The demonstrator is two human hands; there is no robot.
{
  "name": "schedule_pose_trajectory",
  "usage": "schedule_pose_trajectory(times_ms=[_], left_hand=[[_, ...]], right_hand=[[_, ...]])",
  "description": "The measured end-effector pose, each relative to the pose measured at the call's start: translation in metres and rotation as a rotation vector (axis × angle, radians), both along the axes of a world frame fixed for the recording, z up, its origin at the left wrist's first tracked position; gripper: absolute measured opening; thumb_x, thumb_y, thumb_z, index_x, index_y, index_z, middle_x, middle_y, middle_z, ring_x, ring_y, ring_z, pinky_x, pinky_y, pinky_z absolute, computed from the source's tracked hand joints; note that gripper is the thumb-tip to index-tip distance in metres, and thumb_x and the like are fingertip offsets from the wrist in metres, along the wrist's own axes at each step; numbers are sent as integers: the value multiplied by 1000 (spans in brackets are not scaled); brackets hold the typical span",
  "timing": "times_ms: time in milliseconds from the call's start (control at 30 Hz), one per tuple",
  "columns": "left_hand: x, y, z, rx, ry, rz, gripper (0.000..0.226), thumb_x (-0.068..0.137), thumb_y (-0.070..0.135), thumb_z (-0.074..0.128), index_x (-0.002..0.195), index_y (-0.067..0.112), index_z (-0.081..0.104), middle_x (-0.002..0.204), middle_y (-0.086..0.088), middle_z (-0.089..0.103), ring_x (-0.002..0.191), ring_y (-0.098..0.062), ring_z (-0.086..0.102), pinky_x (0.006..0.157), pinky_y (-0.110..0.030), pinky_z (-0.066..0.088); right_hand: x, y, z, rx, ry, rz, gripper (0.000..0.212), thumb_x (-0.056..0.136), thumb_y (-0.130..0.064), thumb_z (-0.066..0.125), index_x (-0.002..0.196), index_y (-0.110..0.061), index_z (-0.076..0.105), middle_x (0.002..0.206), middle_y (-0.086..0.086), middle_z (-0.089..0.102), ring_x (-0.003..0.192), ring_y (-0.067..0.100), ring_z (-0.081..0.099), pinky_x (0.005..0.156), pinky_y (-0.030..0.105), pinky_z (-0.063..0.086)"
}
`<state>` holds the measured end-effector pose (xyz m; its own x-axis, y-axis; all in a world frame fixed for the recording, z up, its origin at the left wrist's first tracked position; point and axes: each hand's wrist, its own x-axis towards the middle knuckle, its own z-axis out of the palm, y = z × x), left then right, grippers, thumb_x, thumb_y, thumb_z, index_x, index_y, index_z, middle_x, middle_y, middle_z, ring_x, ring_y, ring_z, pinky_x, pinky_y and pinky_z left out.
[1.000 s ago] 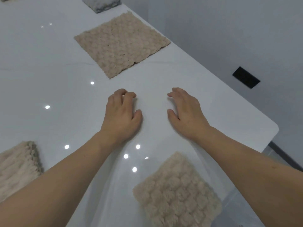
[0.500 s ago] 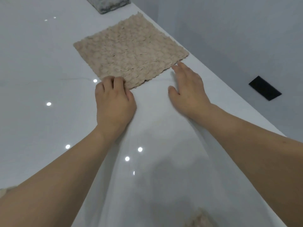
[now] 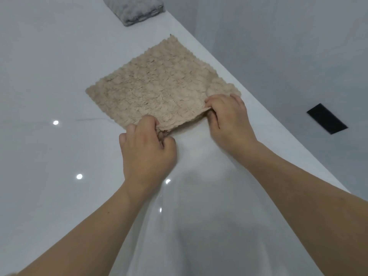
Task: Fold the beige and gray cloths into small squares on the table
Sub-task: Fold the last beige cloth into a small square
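A beige bumpy cloth (image 3: 159,84) lies spread open on the white table (image 3: 49,66), close to the table's right edge. My left hand (image 3: 147,152) pinches the cloth's near corner between thumb and fingers. My right hand (image 3: 229,116) grips the near right edge, which is lifted a little off the table. A folded gray cloth (image 3: 137,8) sits at the far end of the table, cut off by the top of the frame.
The table's right edge (image 3: 258,120) runs diagonally just beside my right hand, with a gray wall beyond it. A black rectangular plate (image 3: 326,118) is set in that wall. Ceiling lights reflect as bright spots on the glossy tabletop.
Both hands moved forward from the bare table to the beige cloth and took hold of its near edge, lifting it slightly. The view shifted forward, so the nearer folded beige cloths left the frame.
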<state>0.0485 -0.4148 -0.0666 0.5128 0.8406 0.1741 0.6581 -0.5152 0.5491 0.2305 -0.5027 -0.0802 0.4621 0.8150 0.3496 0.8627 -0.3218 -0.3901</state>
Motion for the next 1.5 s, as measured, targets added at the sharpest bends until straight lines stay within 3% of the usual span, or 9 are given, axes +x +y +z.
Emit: schedule_pose_trajectory(times_ms=[400, 667, 833, 933, 1000, 1133, 1233, 1367, 1500], left_hand=[[3, 4, -3, 74, 37, -44, 16, 83, 30, 47, 72, 23, 38, 67, 9, 43, 72, -23, 41, 72, -37, 31], [-26, -2, 2, 54, 0, -248, 14, 92, 28, 47, 90, 21, 59, 73, 5, 61, 72, -25, 55, 73, -40, 45], [-67, -9, 68, -978, 408, -586, 22, 73, 29, 68, 67, 13, 55, 62, 0, 51, 57, -15, 48, 56, -26, 36], [-73, 1, 113, -1392, 383, -770, 32, 76, 20, 67, 93, -6, 68, 81, -13, 68, 68, -20, 65, 62, -26, 53], [-65, 10, 131, -1426, 232, -737, 36, 78, 16, 64, 106, -6, 68, 93, -16, 72, 77, -23, 70, 67, -29, 58], [-43, 34, 137, -1337, 122, -544, 33, 84, 13, 58, 113, 2, 68, 107, -13, 72, 87, -23, 70, 69, -29, 59], [-27, 54, 111, -922, 162, -356, 13, 93, 16, 59, 94, 7, 69, 92, -9, 69, 79, -22, 62, 65, -30, 46], [-12, 71, 38, -61, 243, -176, 20, 97, 24, 47, 88, 13, 60, 85, -11, 59, 88, -37, 56, 71, -38, 42], [-9, 72, -12, 233, 169, -61, 23, 98, 27, 43, 108, 15, 59, 98, -13, 61, 88, -35, 50, 74, -41, 30]], right_hand=[[-8, 1, 8, -52, -26, -87, 17, 95, -24, 42, 82, -16, 50, 69, -6, 50, 67, 25, 47, 72, 36, 34], [-68, -48, 40, -517, 248, -60, 27, 96, -33, 39, 74, -18, 36, 66, -4, 45, 60, 16, 42, 53, 32, 26], [-67, -84, 114, -1031, 1011, -104, 25, 90, -22, 52, 66, -17, 49, 63, 2, 51, 55, 19, 46, 54, 26, 39], [-53, -97, 150, -931, 1358, -99, 15, 75, -22, 64, 77, -7, 62, 68, 8, 58, 57, 21, 56, 55, 23, 47], [-37, -96, 161, -808, 1470, -54, 50, 56, -21, 67, 101, -1, 63, 88, 16, 59, 75, 28, 59, 67, 28, 52], [-20, -79, 160, -652, 1327, -111, 38, 49, -13, 57, 85, -8, 65, 84, 16, 61, 80, 32, 59, 73, 35, 52], [-16, -55, 134, -530, 760, -218, 5, 64, -12, 57, 64, -17, 58, 68, 5, 58, 64, 28, 59, 57, 30, 47], [-11, -24, 74, -370, 126, -201, 17, 81, -10, 49, 91, -20, 57, 97, 1, 54, 89, 26, 55, 68, 31, 38], [-6, 1, 26, -321, -43, -286, 30, 89, -9, 45, 117, -15, 56, 114, 7, 53, 103, 29, 48, 78, 35, 31]])
